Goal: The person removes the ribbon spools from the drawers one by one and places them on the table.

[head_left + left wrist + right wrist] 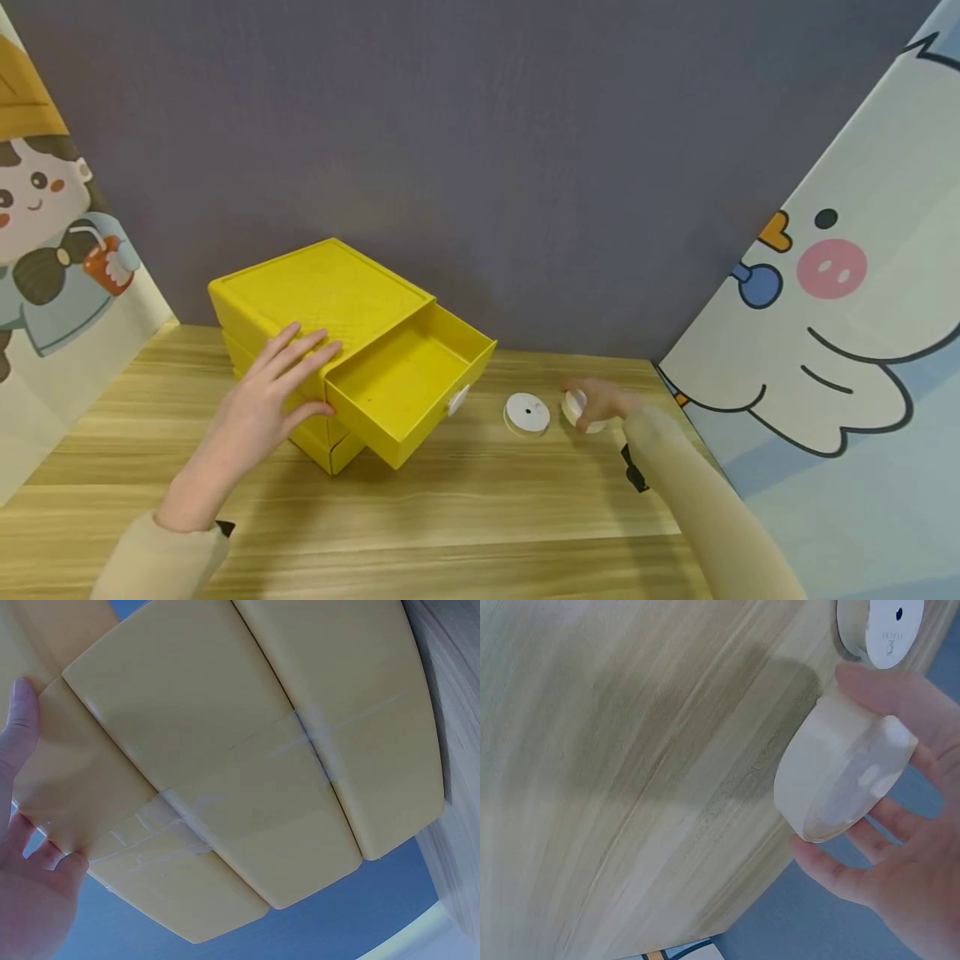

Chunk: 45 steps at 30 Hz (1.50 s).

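Observation:
In the head view a yellow drawer cabinet (322, 283) stands at the left with its top drawer (408, 375) pulled out and bare inside. My left hand (262, 396) rests on the cabinet's near edge, fingers extended over the top and thumb against the front corner. Clear tape crosses the cabinet's side (247, 765) in the left wrist view. My right hand (600, 402) holds a white ribbon spool (847, 772) between thumb and fingers, tilted; whether it touches the table I cannot tell. Another white ribbon spool (527, 413) lies flat between it and the drawer.
A dark grey panel (480, 167) rises behind the wooden table (465, 508). Printed cartoon panels border it at left (60, 233) and right (840, 333). A white knob (457, 400) juts from the open drawer's front.

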Each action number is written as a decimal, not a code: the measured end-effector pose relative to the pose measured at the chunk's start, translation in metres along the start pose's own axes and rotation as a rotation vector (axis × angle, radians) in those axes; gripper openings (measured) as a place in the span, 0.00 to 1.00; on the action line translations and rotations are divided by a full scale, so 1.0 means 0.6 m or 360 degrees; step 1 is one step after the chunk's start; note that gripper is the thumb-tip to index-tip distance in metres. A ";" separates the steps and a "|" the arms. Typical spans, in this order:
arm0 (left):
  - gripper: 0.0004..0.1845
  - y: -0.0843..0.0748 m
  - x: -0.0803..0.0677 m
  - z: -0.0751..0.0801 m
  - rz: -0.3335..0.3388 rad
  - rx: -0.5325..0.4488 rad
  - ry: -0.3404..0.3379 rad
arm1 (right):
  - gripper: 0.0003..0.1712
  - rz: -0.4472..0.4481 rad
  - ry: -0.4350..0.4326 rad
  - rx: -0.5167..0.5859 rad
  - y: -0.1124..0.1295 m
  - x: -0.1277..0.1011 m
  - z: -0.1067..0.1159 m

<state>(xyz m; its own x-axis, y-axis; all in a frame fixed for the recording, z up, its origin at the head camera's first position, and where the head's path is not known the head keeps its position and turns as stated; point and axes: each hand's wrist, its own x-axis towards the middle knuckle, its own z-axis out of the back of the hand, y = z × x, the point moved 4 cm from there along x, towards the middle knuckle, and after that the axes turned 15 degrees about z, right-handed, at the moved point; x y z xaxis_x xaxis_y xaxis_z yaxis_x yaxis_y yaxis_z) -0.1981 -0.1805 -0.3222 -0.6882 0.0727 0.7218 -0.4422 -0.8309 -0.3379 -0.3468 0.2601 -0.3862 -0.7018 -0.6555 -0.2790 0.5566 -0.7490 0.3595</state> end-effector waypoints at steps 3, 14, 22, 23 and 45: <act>0.37 0.000 0.002 0.001 -0.0004 -0.0004 -0.0003 | 0.46 0.0030 -0.0014 -0.0028 -0.002 0.002 -0.003; 0.37 0.000 0.000 0.000 0.0002 -0.0001 0.0006 | 0.46 -0.0015 -0.0028 -0.0013 -0.016 0.002 -0.018; 0.37 0.001 0.001 -0.001 0.0017 0.0000 0.0021 | 0.47 -0.0077 -0.0042 0.0056 -0.017 0.007 -0.027; 0.37 0.000 0.001 -0.001 0.0017 0.0001 0.0021 | 0.47 -0.0076 -0.0047 0.0061 -0.018 0.009 -0.029; 0.36 0.000 -0.003 -0.001 0.0014 0.0016 0.0012 | 0.46 -0.0119 -0.0054 0.0003 -0.033 0.030 -0.054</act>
<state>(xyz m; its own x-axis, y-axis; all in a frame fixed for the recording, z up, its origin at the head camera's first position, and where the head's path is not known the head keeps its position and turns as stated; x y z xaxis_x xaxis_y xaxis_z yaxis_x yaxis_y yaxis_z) -0.1972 -0.1800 -0.3238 -0.6965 0.0694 0.7142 -0.4301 -0.8371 -0.3380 -0.3561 0.2600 -0.4272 -0.7560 -0.5941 -0.2748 0.5013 -0.7954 0.3406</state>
